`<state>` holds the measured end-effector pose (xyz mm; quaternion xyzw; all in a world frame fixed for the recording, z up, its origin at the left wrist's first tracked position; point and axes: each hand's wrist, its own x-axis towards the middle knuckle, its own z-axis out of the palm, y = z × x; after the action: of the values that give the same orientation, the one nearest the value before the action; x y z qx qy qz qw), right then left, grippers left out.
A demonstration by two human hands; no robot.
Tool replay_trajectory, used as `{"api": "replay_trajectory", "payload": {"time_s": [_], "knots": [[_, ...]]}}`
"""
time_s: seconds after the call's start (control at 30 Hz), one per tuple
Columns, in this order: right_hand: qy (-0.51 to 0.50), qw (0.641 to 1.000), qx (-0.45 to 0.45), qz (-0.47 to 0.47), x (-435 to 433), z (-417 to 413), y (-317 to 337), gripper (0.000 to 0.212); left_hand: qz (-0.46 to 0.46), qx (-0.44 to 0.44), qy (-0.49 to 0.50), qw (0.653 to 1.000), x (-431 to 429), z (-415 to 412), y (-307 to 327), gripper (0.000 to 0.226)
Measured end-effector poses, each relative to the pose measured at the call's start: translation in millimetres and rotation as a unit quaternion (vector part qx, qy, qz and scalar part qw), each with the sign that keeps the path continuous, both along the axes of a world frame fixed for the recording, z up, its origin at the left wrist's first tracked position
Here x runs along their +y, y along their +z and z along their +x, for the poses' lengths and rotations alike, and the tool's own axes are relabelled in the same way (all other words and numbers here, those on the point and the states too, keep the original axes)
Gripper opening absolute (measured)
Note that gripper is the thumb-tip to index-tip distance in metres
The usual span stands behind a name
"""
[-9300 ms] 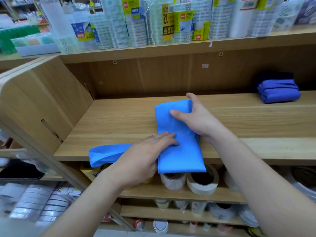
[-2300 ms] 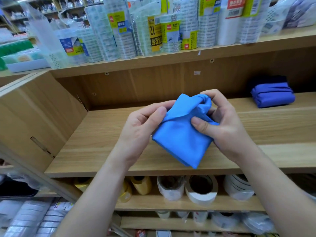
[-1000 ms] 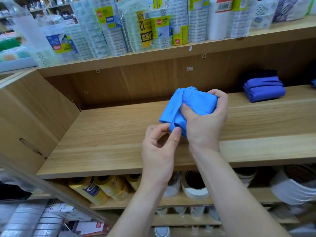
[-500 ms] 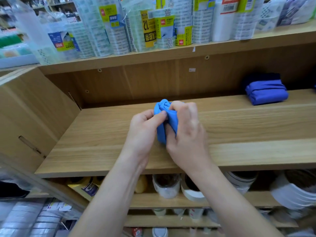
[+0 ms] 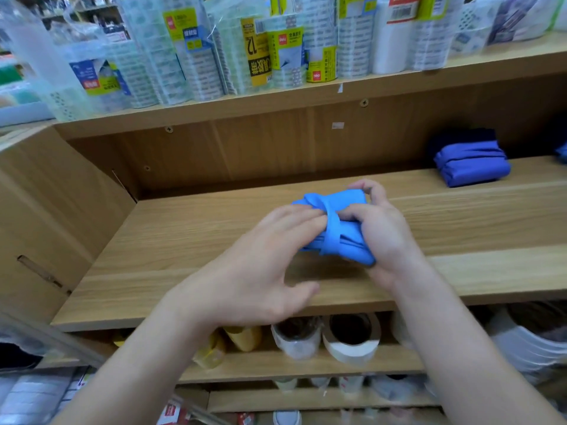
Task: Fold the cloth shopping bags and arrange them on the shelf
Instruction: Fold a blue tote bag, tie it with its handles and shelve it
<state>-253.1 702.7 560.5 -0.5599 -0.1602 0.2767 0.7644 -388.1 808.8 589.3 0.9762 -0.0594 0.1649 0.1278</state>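
A bright blue cloth bag (image 5: 340, 228), rolled into a small bundle with its strap wound around the middle, is held above the wooden shelf (image 5: 190, 240). My right hand (image 5: 383, 237) grips the bundle's right end, fingers curled over its top and thumb side underneath. My left hand (image 5: 260, 271) has straight fingers whose tips press against the strap on the bundle's left side. A darker blue folded bag (image 5: 471, 164) lies at the back right of the same shelf.
Packs of clear tape rolls (image 5: 276, 50) crowd the shelf above. Tape rolls (image 5: 349, 338) and yellow rolls (image 5: 242, 338) sit on the shelf below. A wooden side panel (image 5: 52, 216) closes the shelf on the left. Another blue item shows at the right edge (image 5: 563, 151).
The flat folded bag was lifted and rolled into a bundle with the strap wound round it. In the last half second the bundle turned sideways and my left fingers straightened against the strap.
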Motion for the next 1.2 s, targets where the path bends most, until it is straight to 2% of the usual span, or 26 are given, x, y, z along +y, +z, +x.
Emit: {"api": "replay_trajectory", "payload": {"time_s": [0.07, 0.13, 0.17, 0.23, 0.27, 0.33, 0.37, 0.47, 0.57, 0.67, 0.77, 0.93, 1.07, 1.13, 1.2], "knots": [[0.071, 0.996, 0.049, -0.006, -2, 0, 3, 0.037, 0.020, -0.053, 0.013, 0.998, 0, -2, -2, 0.051], [0.158, 0.986, 0.055, -0.014, -5, -3, 4, 0.025, 0.010, -0.110, 0.044, 0.993, 3, -1, 0, 0.036], [0.195, 0.980, 0.028, -0.032, -8, -2, 5, 0.019, 0.001, -0.121, 0.061, 0.991, 6, 0, 2, 0.033], [0.249, 0.962, -0.083, -0.081, -16, 1, 6, 0.042, -0.055, -0.131, 0.108, 0.984, 13, -2, 5, 0.030], [0.248, 0.953, -0.154, -0.085, -17, 3, 5, 0.049, -0.112, -0.139, 0.131, 0.975, 15, -2, 6, 0.025], [0.183, 0.944, -0.268, -0.053, -14, -1, 8, 0.051, -0.269, -0.151, 0.161, 0.938, 16, 2, 6, 0.020], [0.127, 0.949, -0.285, -0.032, -10, -5, 8, 0.047, -0.345, -0.150, 0.167, 0.911, 13, 5, 5, 0.023], [-0.030, 0.967, -0.254, 0.009, 6, -20, 5, 0.038, -0.520, -0.166, 0.164, 0.822, 1, 15, -4, 0.041], [-0.129, 0.959, -0.253, 0.016, 18, -31, -3, 0.033, -0.596, -0.203, 0.168, 0.759, -12, 23, -15, 0.047], [-0.206, 0.947, -0.243, 0.020, 25, -33, -10, 0.032, -0.618, -0.234, 0.177, 0.729, -24, 30, -23, 0.046], [-0.227, 0.944, -0.240, 0.017, 26, -30, -13, 0.037, -0.615, -0.227, 0.196, 0.729, -28, 32, -26, 0.042], [-0.150, 0.930, -0.333, -0.038, 16, -15, -12, 0.057, -0.611, -0.128, 0.200, 0.755, -3, 26, -15, 0.047], [-0.084, 0.901, -0.396, -0.157, 9, -3, -6, 0.063, -0.588, -0.069, 0.159, 0.790, 4, 22, -15, 0.033], [-0.009, 0.901, -0.381, -0.209, 5, 3, -2, 0.068, -0.560, -0.058, 0.141, 0.814, 7, 21, -19, 0.023], [0.095, 0.931, -0.308, -0.170, -2, 6, -3, 0.060, -0.542, -0.083, 0.127, 0.827, 10, 19, -23, 0.025]]}}
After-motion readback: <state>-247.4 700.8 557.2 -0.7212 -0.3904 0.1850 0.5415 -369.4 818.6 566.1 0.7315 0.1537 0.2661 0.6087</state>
